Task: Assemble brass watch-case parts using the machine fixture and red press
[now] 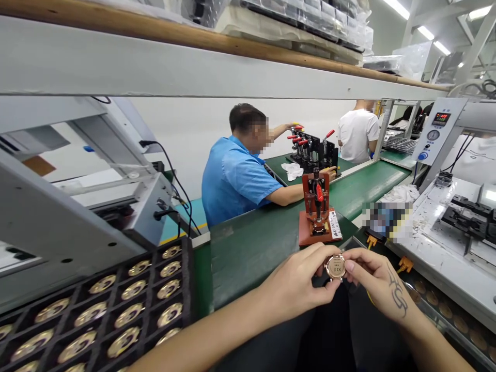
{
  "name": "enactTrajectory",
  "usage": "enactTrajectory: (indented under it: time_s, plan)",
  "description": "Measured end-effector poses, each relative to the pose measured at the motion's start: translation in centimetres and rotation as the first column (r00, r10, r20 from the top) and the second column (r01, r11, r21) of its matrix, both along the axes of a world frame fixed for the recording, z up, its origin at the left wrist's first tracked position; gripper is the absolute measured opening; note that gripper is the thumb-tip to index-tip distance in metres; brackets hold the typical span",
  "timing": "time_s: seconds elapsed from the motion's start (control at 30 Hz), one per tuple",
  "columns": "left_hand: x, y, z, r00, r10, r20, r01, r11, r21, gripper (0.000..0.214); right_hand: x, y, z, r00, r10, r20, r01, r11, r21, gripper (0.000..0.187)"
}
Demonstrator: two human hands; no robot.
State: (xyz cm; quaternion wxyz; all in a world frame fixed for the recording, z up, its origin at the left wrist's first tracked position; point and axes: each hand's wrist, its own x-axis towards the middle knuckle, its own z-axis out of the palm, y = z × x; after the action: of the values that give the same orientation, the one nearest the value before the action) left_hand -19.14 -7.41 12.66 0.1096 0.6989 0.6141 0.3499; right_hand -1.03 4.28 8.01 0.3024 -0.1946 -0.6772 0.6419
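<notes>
A small round gold-rimmed part [335, 267] is pinched between both of my hands, just above the near edge of the green conveyor belt [256, 243]. My left hand [296, 281] grips its left side with thumb and fingers closed. My right hand [374, 276], with a tattoo on its back, grips the right side. Just beyond the part, a red-brown toggle-clamp fixture [318, 212] with a red handle stands on the belt.
A black tray [96, 305] of several gold round parts lies at lower left beside a grey machine [77, 206]. A person in a blue shirt [236, 175] works at black clamp fixtures [312, 150] across the belt; another person in white [356, 132] stands behind. A white press with a control box [437, 132] is at right.
</notes>
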Motion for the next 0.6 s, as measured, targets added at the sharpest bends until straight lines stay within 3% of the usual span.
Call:
enactTrajectory:
  time_s: [0.2,0.3,0.4,0.47,0.53,0.6]
  plan:
    - [0.1,-0.1,-0.1,0.997,-0.07,0.034,0.07,0.998,0.006,0.033,0.2,-0.4,0.2,0.999,0.004,-0.035,-0.005,1.0,-0.028,0.031]
    - [0.4,-0.6,-0.5,0.955,-0.045,0.293,0.07,0.995,-0.077,0.046,0.3,-0.7,0.3,1.0,0.016,0.002,-0.016,1.0,0.009,0.031]
    - [1.2,-1.7,-1.7,0.725,0.025,0.688,0.122,0.979,-0.163,0.04,1.0,-1.2,-0.8,0.996,0.002,0.09,-0.011,0.995,0.101,0.03]
    - [1.3,-2.6,-2.6,0.593,0.061,0.803,0.131,0.977,-0.17,0.032,1.8,-1.1,-2.7,0.989,-0.05,0.14,0.025,0.984,0.177,0.032]
    - [0.6,-3.7,-3.3,0.615,0.091,0.783,0.062,0.985,-0.163,0.031,2.5,-0.3,-5.3,0.972,-0.082,0.221,0.027,0.97,0.24,0.041]
    - [-0.8,-5.3,-3.2,0.734,0.171,0.657,-0.089,0.984,-0.157,0.027,2.9,0.7,-7.7,0.961,-0.067,0.267,-0.005,0.965,0.261,0.046]
